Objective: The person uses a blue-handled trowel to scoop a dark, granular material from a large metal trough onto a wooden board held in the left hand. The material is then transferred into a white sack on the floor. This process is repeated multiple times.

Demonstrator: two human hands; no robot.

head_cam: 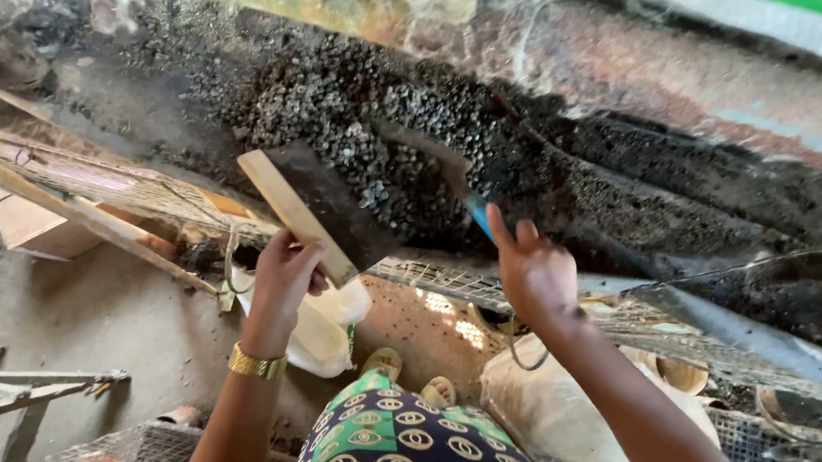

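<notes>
Left hand (285, 271): fingers curled tight round the pale wooden edge of a flat dark scraper board (318, 210), held tilted, its blade end at the edge of the pile. Gold bracelet (256, 363) on that wrist. Right hand (531, 270): fingers closed on a blue-handled tool (478, 215), index finger sticking up; grip itself partly hidden behind the hand, tool head blurred and lost against the dark stuff. Both tools over a long heap of dark granular pellets (371, 127) lying on a wire-mesh rack (446, 283). What the pellets are, can't tell. White sacks (554, 411) below, partly hidden by the arms.
</notes>
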